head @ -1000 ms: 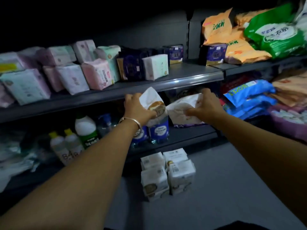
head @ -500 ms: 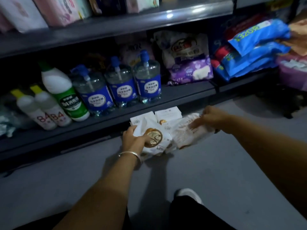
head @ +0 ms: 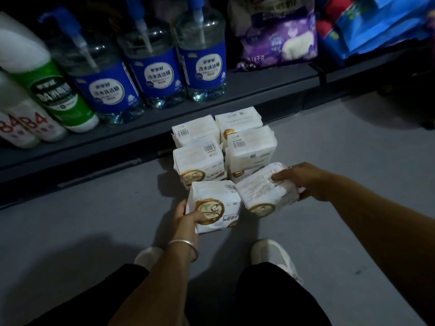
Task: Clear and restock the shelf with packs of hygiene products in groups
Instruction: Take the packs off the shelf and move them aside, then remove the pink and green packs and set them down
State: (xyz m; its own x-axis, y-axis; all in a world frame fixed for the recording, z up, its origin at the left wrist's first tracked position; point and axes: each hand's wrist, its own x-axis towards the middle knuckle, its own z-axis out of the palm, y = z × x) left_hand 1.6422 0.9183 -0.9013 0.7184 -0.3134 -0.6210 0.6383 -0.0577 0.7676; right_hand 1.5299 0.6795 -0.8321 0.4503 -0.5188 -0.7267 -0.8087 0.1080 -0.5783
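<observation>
Packs of hygiene products (head: 244,140) stand grouped on the floor (head: 82,231) before the bottom shelf (head: 259,85). Risk: the tilted pack (head: 266,189), set down askew, could topple the group. Left hand (head: 186,217) fingers curl around an upright pack (head: 214,205); right hand (head: 303,180) grips the tilted one.

Head view — steeply down, close over floor (head: 353,184)

left hand (head: 186,216) grips white pack (head: 215,205) | right hand (head: 303,181) grips tilted pack (head: 263,188) | floor (head: 94,231)
</observation>
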